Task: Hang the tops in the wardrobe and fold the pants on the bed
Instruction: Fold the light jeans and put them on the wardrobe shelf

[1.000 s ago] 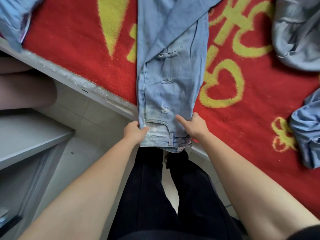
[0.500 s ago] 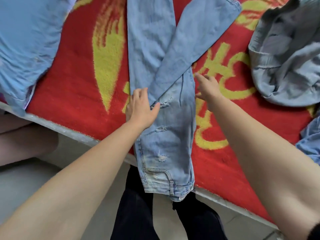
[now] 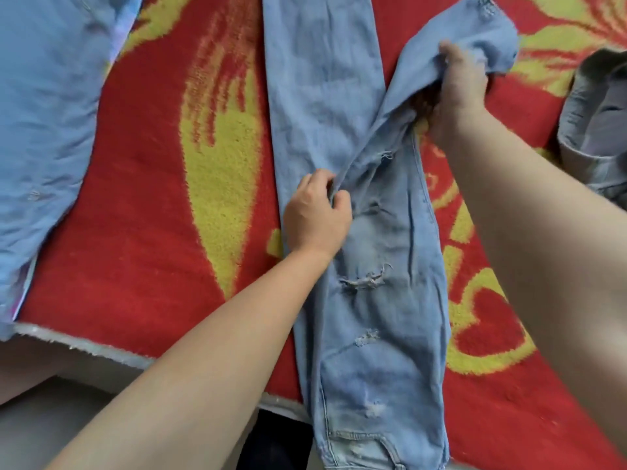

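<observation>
Gripping the jeans — left hand, right hand — on the bed.

The jeans run off the top and bottom edges; the right hand's fingertips are buried in a lifted leg's fabric.

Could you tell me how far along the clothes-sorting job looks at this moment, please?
Early. Done: nothing visibly folded or hung. In hand: the jeans lie lengthwise on the red blanket; the left hand pinches the crossed-over leg, and the right hand has a grip near its hem. Left: folding them, plus a blue garment and a grey one lying loose.
</observation>
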`<state>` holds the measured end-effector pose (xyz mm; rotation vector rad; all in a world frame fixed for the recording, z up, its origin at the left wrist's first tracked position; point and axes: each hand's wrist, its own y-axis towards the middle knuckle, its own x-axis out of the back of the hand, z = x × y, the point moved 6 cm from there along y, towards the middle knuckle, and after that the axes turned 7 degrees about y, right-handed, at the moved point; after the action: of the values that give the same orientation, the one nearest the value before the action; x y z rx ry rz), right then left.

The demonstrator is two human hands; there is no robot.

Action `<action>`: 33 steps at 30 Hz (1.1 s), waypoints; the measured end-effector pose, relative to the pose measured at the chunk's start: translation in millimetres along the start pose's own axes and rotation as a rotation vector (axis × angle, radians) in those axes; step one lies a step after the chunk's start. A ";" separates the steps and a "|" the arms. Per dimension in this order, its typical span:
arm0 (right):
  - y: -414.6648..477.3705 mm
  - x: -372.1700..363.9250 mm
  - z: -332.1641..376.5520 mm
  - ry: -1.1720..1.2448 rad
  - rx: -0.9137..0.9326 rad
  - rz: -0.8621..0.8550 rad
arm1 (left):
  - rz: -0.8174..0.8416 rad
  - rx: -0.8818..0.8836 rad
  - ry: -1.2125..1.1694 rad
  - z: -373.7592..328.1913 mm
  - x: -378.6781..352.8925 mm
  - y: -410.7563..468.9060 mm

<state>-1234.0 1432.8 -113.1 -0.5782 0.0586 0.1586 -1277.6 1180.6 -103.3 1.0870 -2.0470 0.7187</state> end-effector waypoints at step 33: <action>-119.0 67.3 -77.6 -1.081 0.544 0.132 | 0.020 0.203 -0.060 94.3 0.4 -68.8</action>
<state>-1148.8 1300.9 -120.5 0.1081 -0.8871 0.5457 -1248.9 1077.4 -149.7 1.2155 -2.0716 0.9310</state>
